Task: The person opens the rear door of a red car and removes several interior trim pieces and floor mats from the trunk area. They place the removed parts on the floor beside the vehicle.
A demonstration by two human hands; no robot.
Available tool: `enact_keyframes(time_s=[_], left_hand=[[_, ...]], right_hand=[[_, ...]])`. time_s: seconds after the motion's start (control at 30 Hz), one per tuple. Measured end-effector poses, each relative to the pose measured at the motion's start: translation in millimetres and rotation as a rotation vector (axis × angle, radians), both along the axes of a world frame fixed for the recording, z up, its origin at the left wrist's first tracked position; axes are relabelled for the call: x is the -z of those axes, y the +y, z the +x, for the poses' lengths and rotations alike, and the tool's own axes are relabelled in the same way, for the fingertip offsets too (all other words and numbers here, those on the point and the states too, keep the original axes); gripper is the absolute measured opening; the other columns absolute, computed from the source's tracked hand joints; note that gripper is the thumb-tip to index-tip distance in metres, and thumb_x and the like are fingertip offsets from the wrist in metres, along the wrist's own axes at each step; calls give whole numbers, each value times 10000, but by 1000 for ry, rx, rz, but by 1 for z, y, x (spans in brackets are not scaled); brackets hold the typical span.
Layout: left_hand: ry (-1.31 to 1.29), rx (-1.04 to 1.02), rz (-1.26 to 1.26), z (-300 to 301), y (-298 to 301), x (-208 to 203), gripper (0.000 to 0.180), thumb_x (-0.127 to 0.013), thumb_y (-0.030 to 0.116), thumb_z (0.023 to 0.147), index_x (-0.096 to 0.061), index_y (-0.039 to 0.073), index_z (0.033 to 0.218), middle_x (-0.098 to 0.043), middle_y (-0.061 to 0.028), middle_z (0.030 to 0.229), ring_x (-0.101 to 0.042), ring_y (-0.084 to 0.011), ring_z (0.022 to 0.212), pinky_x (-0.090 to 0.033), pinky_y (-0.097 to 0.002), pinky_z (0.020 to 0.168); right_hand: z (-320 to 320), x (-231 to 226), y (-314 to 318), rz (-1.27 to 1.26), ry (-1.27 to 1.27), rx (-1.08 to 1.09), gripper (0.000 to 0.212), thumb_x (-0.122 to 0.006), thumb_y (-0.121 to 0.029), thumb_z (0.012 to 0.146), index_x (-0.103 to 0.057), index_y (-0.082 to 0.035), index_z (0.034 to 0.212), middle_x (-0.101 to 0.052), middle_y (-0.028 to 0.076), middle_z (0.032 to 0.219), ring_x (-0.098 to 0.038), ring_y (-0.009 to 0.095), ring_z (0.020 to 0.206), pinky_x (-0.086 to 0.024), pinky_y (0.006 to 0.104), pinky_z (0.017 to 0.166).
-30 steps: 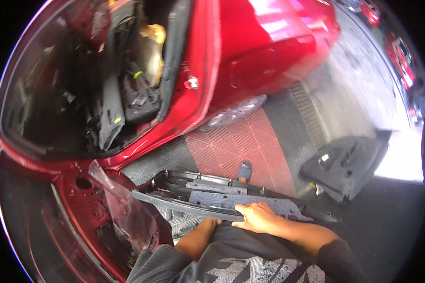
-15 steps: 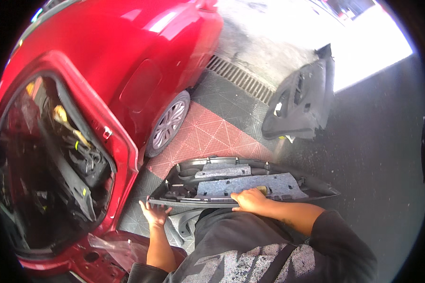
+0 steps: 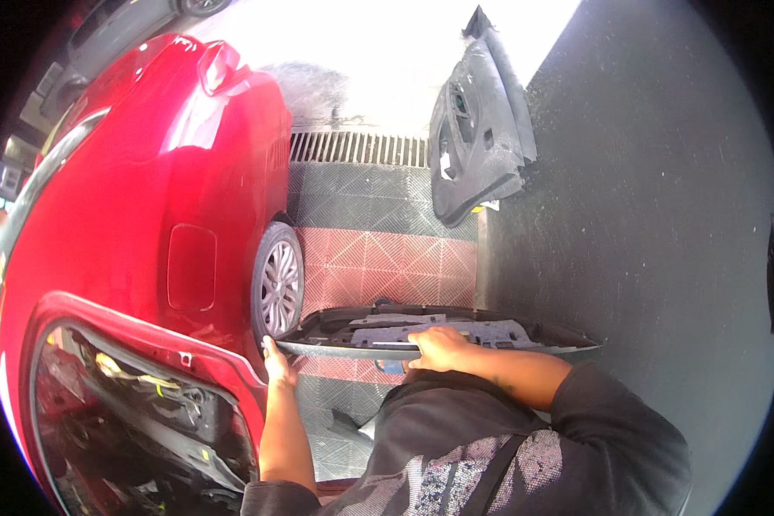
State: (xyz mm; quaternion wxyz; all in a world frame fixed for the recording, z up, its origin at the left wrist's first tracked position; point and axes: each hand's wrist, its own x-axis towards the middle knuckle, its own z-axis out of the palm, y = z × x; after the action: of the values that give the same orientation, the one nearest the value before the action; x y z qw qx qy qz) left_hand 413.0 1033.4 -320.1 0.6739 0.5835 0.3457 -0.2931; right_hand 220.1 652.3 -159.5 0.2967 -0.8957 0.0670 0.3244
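A pale print (image 3: 443, 477), broken by folds, is carried on the dark shirt (image 3: 611, 430). Since half a second ago, the left hand (image 3: 279, 365), then spread open beside the trim panel (image 3: 383, 334), has been closed on its left end, while its near edge is still gripped mid-length by the right hand (image 3: 440, 348). The curved black panel, fitted with grey-blue felt pads (image 3: 499, 332), is held crosswise before the torso, above the tiled floor (image 3: 387, 267).
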Motion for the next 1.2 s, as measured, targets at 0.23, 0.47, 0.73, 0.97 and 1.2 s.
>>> enact_keyframes(time_s=[0.23,0.47,0.73,0.97,1.2], left_hand=[[-39,248,69,59,-94,-44,777,-443,650,1011,-248,152,1575,-347,-189,1577,-412,-431,1403,-485,-691,971],[-204,566,213,25,-116,-46,643,-621,405,999,-369,138,1527,-611,-79,1053,-581,-172,892,-518,-363,685],[15,631,353,-33,-15,-20,637,-700,304,943,-452,80,1485,-679,-111,1086,-659,-193,850,-498,-312,557],[190,550,749,-23,77,23,544,-709,294,942,-544,92,1419,-705,-86,880,-645,-187,652,-525,-342,541],[179,701,660,93,-66,-78,424,-676,237,962,-612,27,1325,-713,-72,888,-655,-141,724,-539,-286,644]], right_hand=[[3,-9,-10,-84,-20,239,518,-767,-463,832,-664,-56,1136,-730,198,1043,-690,390,1045,-533,505,876],[33,6,-68,-160,-102,538,597,-748,-565,812,-688,-20,1048,-728,237,1004,-710,389,993,-546,500,856],[103,37,-173,322,-269,1137,431,-807,-218,851,-660,74,1132,-729,145,996,-693,212,880,-547,370,777],[219,80,-306,592,-267,1326,471,-790,-175,868,-600,17,1253,-700,137,1145,-687,239,985,-559,390,850],[281,134,-453,588,-181,1570,996,-848,-238,830,-239,-10,1584,-495,210,1477,-600,322,1237,-518,436,1000]])
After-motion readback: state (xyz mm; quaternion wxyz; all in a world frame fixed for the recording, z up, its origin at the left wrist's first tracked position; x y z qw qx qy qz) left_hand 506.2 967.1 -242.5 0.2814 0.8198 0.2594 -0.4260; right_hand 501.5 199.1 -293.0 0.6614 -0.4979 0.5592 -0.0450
